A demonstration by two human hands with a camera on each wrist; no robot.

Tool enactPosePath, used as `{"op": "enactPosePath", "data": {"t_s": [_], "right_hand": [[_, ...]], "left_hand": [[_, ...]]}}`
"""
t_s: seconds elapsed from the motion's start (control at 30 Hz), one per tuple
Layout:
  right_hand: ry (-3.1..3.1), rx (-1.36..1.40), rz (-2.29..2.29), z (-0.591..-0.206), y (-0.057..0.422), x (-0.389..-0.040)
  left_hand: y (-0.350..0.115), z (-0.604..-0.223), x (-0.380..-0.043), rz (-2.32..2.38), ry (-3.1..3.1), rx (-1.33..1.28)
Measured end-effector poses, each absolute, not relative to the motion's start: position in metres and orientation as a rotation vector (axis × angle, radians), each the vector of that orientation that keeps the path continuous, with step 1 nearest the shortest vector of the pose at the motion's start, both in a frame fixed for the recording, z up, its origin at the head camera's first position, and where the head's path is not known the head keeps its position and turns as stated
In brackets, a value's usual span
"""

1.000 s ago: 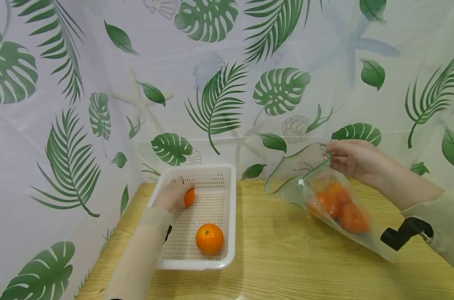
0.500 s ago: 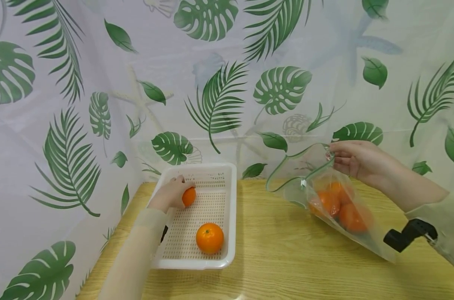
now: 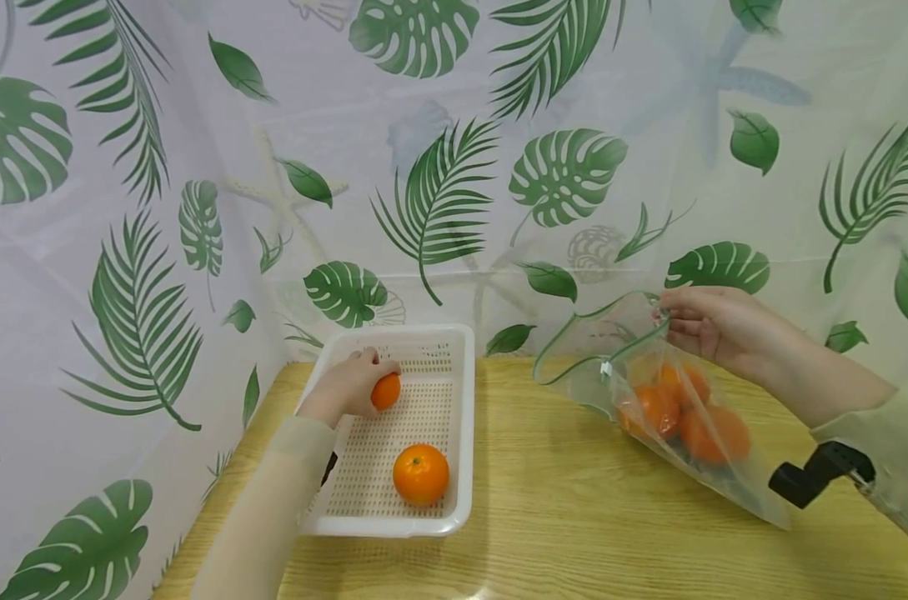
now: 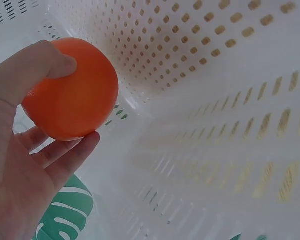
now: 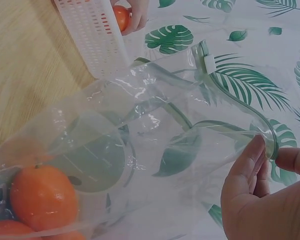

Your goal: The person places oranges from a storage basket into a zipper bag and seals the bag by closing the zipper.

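Inside the white perforated basket (image 3: 464,400), my left hand (image 3: 348,385) grips an orange (image 3: 386,392) near the back left. The left wrist view shows the thumb over that fruit and the fingers curled beneath it. A second orange (image 3: 421,474) sits at the basket's front right. My right hand (image 3: 712,329) pinches the rim of a clear zip bag (image 3: 589,387) between thumb and fingers, and the bag's green-edged mouth gapes toward the basket. Several oranges (image 5: 42,197) lie in the lower part of the bag, seen through the plastic.
Basket and bag stand on a wood-grain table (image 3: 544,500), the basket to the left of the bag. A leaf-printed white curtain (image 3: 438,167) rises right behind them and along the left side. A black wrist camera (image 3: 817,473) sits on the right sleeve.
My left hand has shifted slightly to the right with the orange in its grip. The right hand keeps its hold on the bag's rim, nearly still.
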State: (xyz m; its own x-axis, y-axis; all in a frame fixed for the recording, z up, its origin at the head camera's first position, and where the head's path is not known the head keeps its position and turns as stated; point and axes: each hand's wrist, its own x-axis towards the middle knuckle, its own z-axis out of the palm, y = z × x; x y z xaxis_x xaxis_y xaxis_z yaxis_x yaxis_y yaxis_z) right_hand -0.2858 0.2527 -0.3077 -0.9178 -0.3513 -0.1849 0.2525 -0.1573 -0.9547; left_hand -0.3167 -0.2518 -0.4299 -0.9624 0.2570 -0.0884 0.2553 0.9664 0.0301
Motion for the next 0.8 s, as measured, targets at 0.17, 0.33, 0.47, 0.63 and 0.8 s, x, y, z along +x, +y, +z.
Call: {"op": "enactPosePath", "data": {"t_s": [0.17,0.33,0.47,0.63,0.8], "right_hand": [[1.724,-0.124,-2.131,-0.311,0.254,-0.287],[1.718,-0.129,-2.136,-0.312,0.255,-0.288],[1.712,-0.112,-2.134,-0.312,0.255,-0.289],[1.711,-0.091,-2.131,-0.312,0.256,-0.289],[1.711,-0.077,-2.129,-0.313,0.258,-0.289]], "left_hand": [[-0.249,-0.429,-0.317,0.030,3.033,0.398],[-0.245,-0.427,-0.316,0.031,3.030,0.414],[-0.242,-0.426,-0.315,0.055,3.038,0.429],[-0.237,-0.422,-0.315,0.062,3.063,0.471],[-0.228,-0.413,-0.312,0.062,3.071,0.531]]}}
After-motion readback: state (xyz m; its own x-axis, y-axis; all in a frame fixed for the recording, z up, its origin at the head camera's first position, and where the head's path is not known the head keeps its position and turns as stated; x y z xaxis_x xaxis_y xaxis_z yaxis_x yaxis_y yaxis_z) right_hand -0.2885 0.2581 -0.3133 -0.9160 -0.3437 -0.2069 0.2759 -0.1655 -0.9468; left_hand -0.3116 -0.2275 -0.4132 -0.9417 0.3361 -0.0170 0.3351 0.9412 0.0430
